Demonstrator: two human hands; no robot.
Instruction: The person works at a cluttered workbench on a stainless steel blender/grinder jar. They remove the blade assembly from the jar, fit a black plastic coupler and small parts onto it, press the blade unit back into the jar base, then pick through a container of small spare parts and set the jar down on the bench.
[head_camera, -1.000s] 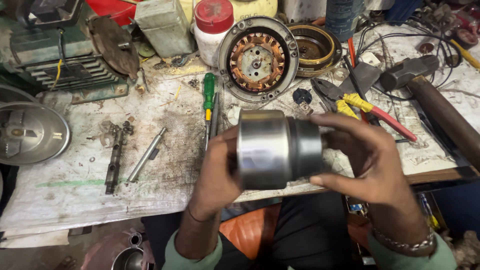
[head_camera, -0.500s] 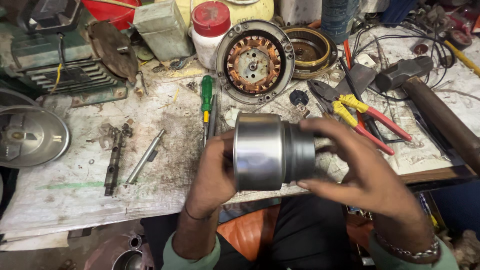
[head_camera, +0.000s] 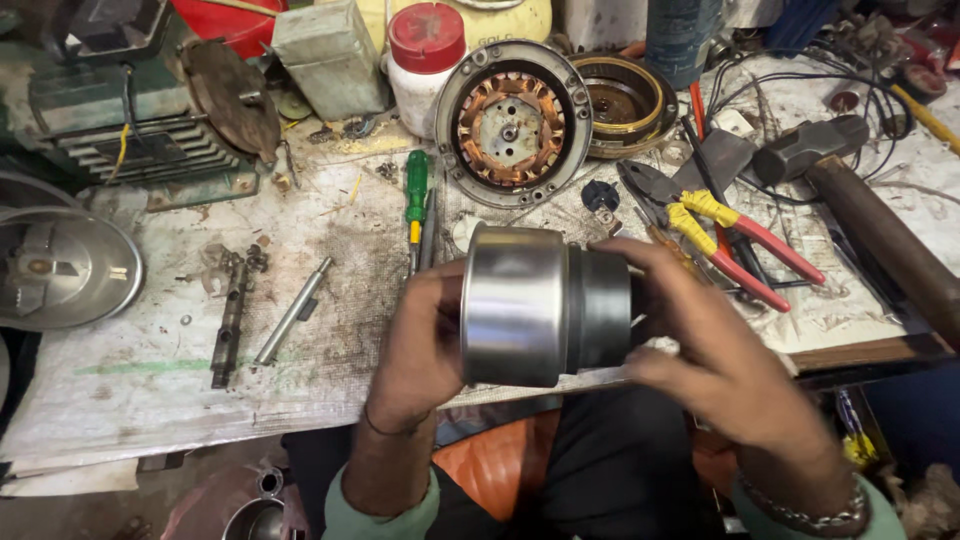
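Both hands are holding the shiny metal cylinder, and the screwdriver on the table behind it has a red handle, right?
Not quite. The head view shows the left hand and right hand holding the shiny metal cylinder, but the screwdriver on the table behind it has a green handle, not a red one.

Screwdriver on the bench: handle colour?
Green, with a yellow band near the shaft; the screwdriver shows in the head view.

Two bare hands, left hand (head_camera: 425, 335) and right hand (head_camera: 715, 365). Pale green long sleeves (head_camera: 375, 510) ending at the wrists. Thin dark thread band (head_camera: 385, 428) on left wrist, silver metal chain bracelet (head_camera: 805, 510) on right. Dark trousers (head_camera: 610, 470) below.
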